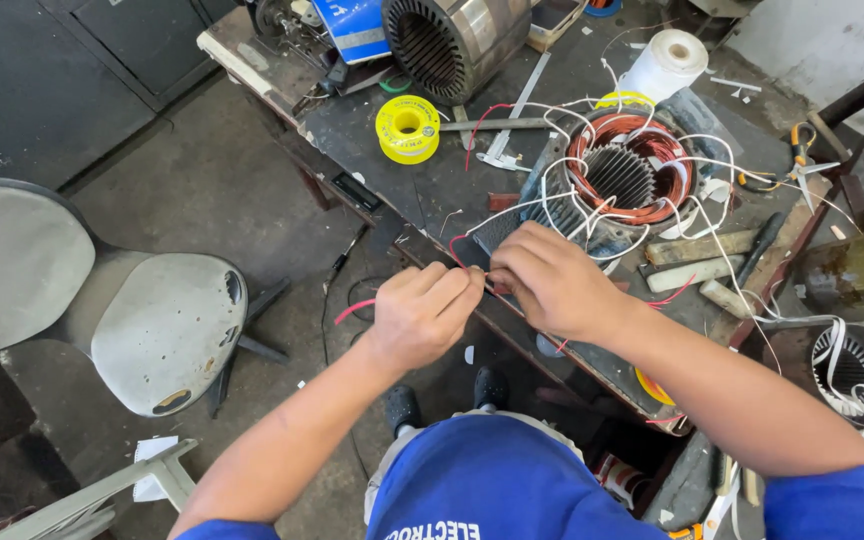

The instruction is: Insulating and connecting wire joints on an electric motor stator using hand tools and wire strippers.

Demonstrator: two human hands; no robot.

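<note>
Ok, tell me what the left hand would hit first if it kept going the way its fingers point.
The left hand points right, toward the right hand. Their fingertips almost meet over the red wire, so it would probably hit the right hand's fingers first, though depth is unclear.

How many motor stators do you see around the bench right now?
3. One stator with copper windings sits beyond the hands, one in a metal housing at the bench's far end, one low at right. Others may be hidden.
</note>
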